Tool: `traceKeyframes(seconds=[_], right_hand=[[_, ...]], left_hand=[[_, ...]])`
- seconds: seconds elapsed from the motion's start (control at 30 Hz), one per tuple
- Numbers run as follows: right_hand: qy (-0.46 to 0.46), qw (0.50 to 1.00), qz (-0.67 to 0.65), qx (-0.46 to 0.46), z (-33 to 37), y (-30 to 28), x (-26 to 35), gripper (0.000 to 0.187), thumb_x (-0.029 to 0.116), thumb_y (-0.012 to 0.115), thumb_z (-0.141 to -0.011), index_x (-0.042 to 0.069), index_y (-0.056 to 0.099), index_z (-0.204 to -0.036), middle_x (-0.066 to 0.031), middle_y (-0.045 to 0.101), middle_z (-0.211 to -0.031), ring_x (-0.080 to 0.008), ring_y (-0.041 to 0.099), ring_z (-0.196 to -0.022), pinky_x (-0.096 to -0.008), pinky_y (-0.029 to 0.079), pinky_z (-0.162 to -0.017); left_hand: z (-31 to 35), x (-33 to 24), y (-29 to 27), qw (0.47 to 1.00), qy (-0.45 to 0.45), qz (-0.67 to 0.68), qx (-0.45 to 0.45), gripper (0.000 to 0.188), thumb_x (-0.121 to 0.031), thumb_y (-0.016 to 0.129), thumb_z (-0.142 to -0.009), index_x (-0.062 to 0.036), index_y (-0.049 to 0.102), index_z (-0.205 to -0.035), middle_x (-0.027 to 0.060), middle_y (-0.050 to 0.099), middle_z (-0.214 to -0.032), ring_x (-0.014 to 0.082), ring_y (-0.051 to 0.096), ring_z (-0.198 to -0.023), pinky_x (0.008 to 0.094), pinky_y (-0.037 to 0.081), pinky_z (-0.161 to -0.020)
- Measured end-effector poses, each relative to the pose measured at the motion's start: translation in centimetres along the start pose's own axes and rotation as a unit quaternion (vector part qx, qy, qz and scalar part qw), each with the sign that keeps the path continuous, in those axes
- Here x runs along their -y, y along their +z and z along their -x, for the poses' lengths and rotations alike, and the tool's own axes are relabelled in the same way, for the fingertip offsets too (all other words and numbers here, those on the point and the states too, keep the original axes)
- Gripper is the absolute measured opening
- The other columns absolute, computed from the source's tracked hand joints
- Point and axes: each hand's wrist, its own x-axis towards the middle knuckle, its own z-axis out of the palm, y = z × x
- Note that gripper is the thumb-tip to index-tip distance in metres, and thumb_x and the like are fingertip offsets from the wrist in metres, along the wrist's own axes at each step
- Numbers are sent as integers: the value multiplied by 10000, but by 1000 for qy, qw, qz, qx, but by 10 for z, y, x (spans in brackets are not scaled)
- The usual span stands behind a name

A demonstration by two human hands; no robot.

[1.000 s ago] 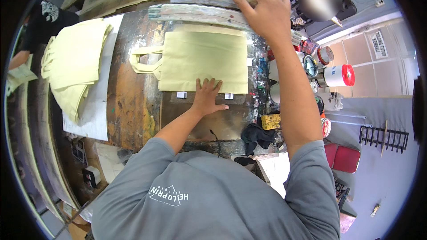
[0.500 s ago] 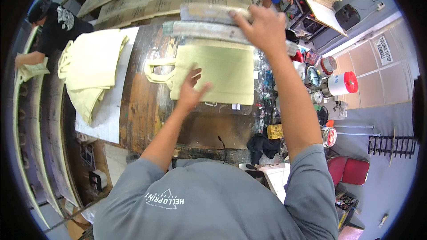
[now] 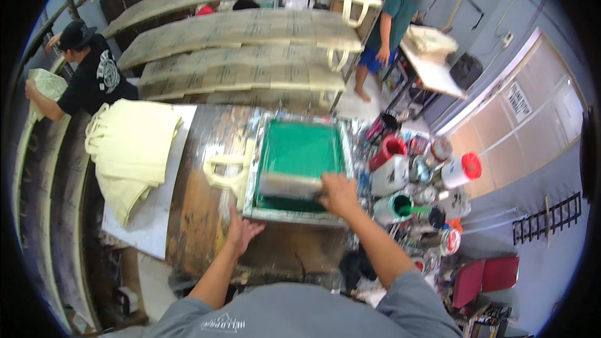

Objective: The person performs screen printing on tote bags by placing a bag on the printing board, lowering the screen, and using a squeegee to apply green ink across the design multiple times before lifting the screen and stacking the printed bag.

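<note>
A printing screen (image 3: 251,178) lies flat on the table, its green inked mesh (image 3: 303,141) facing up. Across the near part of the mesh stands a squeegee (image 3: 285,184), slightly blurred. My right hand (image 3: 340,194) is closed around its right end. By the screen's near left corner is my left hand (image 3: 240,231), fingers apart and holding nothing; whether it touches the frame I cannot tell. Pale yellow bag handles (image 3: 219,175) stick out from under the screen's left side, and the screen hides the rest of that bag.
To the left, a pile of pale yellow bags (image 3: 134,144) rests on a white board (image 3: 141,228). Ink pots, including an open green one (image 3: 394,206), crowd the right edge. Racks of printed bags (image 3: 244,31) stand beyond. One person (image 3: 91,69) is at left, another (image 3: 387,28) far right.
The screen, raised at the far side before, now lies flat over the bag. My right hand has gone from the frame to the squeegee. My left hand has left the bag; the view has tilted up.
</note>
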Motion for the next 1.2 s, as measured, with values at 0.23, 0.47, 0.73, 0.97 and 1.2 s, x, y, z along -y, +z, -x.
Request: traceKeyframes(seconds=[0.23,0.47,0.73,0.97,1.2], right_hand=[[-30,997,49,-52,44,29,18,514,218,862,-715,163,615,-1162,-48,626,-1092,-284,594,-1069,-511,406,-892],[-38,982,63,-173,-58,76,-24,426,177,839,-719,164,639,-1096,-50,633,-1053,-297,596,-1045,-519,403,-909],[10,995,76,-71,-195,85,-70,532,256,832,-828,180,604,-1302,-58,666,-1216,-287,612,-1188,-560,429,-995],[30,992,59,-108,-226,68,-83,614,262,905,-760,170,578,-1272,-25,632,-1272,-256,585,-1243,-525,416,-968],[1,988,99,-122,-243,86,-79,621,280,926,-731,166,589,-1240,-27,665,-1254,-248,618,-1212,-487,441,-917]], left_hand=[[-12,9,-3,999,-39,25,12,1221,-952,342,-904,-73,68,-1705,332,242,-1681,526,339,-1520,554,433,-1183],[-19,15,-13,998,-54,12,19,1175,-945,347,-910,-113,123,-1709,258,306,-1685,487,392,-1502,566,429,-1183],[-3,-10,-5,974,-194,-108,-42,1047,-859,384,-977,2,391,-1572,285,676,-1326,404,693,-1216,520,569,-1047],[-81,-127,84,641,456,-617,11,552,-523,803,-906,-30,726,-1143,153,706,-935,342,656,-853,435,538,-802],[-319,-156,138,477,438,-762,-16,806,-774,641,-873,-29,695,-1177,191,697,-1116,369,657,-1088,489,527,-934]])
